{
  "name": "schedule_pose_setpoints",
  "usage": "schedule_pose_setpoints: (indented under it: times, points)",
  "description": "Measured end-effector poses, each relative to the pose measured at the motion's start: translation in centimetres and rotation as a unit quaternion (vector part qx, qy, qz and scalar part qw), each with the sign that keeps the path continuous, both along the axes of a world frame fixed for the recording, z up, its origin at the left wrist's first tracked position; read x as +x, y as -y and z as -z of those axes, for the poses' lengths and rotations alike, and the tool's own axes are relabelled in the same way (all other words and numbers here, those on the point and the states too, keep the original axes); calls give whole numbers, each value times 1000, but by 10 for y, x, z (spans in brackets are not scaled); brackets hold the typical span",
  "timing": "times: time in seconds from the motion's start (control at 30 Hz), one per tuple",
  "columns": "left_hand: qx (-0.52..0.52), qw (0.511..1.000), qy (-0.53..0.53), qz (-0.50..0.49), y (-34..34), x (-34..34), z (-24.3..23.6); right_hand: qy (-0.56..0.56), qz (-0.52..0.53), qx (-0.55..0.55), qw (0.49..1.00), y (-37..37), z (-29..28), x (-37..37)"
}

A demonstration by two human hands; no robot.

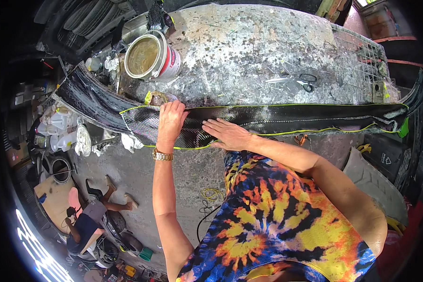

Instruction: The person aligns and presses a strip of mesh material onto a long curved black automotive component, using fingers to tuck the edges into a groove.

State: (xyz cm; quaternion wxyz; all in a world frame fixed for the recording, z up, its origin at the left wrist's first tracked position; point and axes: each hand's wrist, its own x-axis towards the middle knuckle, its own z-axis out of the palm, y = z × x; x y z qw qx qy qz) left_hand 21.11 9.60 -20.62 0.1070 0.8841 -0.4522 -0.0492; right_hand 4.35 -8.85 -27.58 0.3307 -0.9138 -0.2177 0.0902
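Your left hand (172,118) — curled over the black woven strip (286,118), can't tell if pinching | your right hand (230,135) — flat upon it, fingers extended

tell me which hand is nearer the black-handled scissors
Right: the right hand is below and left of the black-handled scissors in the picture; the left hand is farther left.

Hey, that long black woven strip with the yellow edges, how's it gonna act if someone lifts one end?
The woven strip would probably flop and sag, since it follows the curved black panel and wrinkles toward its right end. It looks thin and sheet-like, so it's likely light for its length.
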Motion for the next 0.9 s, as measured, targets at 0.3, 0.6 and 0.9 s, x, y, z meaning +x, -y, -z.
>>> schedule_pose_setpoints:
  times: [0.3, 0.6, 0.9]
  points:
    - [-6, 1000, 2, -13, -9, 7, 1, -44, 57, 32, 997, 41, -38, -25]
    - [-12, 997, -18, 74, 10, 11, -3, -94, 248, -27, 964, 41, -61, -46]
    - [109, 954, -162, 227, 69, 32, 38, -133, 490, -89, 857, -35, -74, -33]
